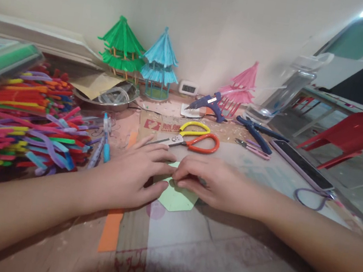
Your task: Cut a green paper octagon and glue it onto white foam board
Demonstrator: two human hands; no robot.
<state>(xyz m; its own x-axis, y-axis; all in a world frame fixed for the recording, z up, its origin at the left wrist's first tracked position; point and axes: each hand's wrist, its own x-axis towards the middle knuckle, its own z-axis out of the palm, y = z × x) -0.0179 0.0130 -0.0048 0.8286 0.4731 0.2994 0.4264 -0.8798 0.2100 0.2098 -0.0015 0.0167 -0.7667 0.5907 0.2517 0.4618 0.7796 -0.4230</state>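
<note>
A pale green paper hexagon (177, 200) lies on the table between my hands, its far part covered by fingers. My left hand (138, 170) rests flat with its fingers stretched out, the fingertips and thumb at the paper's left edge. Over the paper's right side, my right hand (217, 181) is closed, with thumb and index finger pinched together near the middle. Whatever is between those fingertips is hidden or too small to name. Scissors (184, 141) with one yellow and one red handle lie just beyond both hands.
Left are colourful pipe cleaners (16, 131), pens (106, 139) and an orange strip (110, 232). Behind stand green (121, 42), blue (162, 56) and pink (243, 81) model pavilions and a glue gun (211, 104). Pliers (256, 133) and a phone (301, 164) lie right.
</note>
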